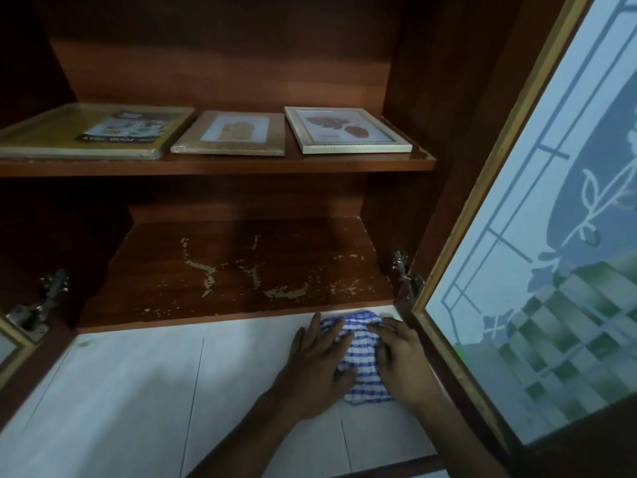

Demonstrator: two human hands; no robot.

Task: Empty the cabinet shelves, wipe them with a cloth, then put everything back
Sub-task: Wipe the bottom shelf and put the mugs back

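Blue-striped grip: left hand (320,360) and right hand (401,357) are pressing flat, fingers released, on the cloth (362,363).
Cloth: lying on the white tabletop (138,391), just below the lower shelf (241,270).
Upper shelf (206,166): carrying a tray (51,136) and two picture frames (231,132).

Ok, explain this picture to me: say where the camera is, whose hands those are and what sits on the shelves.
There is no machine here. A person wears one camera on the head, so you see their own two hands from their viewpoint, looking into an open wooden cabinet. The left hand and right hand both lie on a blue-and-white striped cloth, pressing it onto the white surface at the front edge of the lower shelf, whose coating is chipped. The upper shelf carries a flat yellow tray, a brown-framed picture and a silver-framed picture, all lying down. A frosted glass door stands open on the right.
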